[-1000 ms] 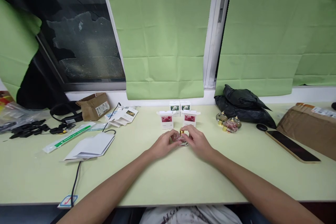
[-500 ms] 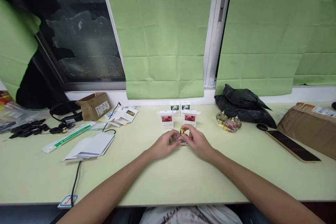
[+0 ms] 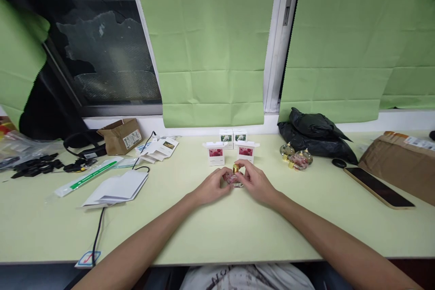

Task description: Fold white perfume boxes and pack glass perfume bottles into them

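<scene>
A small glass bottle (image 3: 234, 178) with a gold cap and pink contents sits between my two hands on the pale green table (image 3: 217, 231). My left hand (image 3: 212, 186) is curled round its left side. My right hand (image 3: 255, 182) grips its right side, with fingertips close to the gold cap. Just behind the hands stand two open white boxes with red flower pictures, one on the left (image 3: 215, 154) and one on the right (image 3: 246, 151). Two shut white boxes with green labels (image 3: 233, 137) stand behind those.
More small glass bottles (image 3: 295, 157) lie right of the boxes, by a black plastic bag (image 3: 314, 137). A phone (image 3: 378, 186) and brown parcel (image 3: 397, 164) are at right. Flat white cartons (image 3: 117, 189), a cable (image 3: 99, 226), leaflets (image 3: 158, 149) and a cardboard box (image 3: 120, 136) lie at left.
Both hands stay closed on the bottle with only small finger shifts. The view has tipped slightly, so everything sits a little higher in the picture.
</scene>
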Available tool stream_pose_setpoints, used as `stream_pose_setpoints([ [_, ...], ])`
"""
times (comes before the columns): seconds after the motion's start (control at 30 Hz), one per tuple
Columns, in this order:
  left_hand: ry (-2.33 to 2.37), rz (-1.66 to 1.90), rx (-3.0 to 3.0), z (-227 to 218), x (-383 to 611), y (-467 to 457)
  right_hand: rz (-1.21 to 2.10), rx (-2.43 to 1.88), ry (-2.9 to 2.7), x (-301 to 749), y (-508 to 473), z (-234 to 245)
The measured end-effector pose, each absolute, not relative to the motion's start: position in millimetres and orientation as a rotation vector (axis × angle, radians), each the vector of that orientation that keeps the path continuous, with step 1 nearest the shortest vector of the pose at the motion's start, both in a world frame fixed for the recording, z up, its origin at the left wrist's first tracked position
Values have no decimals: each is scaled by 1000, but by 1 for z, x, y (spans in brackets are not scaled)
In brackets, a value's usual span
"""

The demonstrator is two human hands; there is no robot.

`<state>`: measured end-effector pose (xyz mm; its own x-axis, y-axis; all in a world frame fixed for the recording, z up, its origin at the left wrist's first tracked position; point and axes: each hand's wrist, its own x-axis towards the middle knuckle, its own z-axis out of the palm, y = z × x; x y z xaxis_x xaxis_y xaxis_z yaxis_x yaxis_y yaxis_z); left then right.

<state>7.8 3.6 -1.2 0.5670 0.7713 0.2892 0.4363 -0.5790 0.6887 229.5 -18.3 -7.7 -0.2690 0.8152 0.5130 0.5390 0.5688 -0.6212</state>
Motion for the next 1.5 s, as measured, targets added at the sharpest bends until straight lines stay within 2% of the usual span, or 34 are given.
stream_pose_setpoints([
  [1.5,955,795,2236,-2,6,5,427,-1062,-1955,231,-19,-8],
])
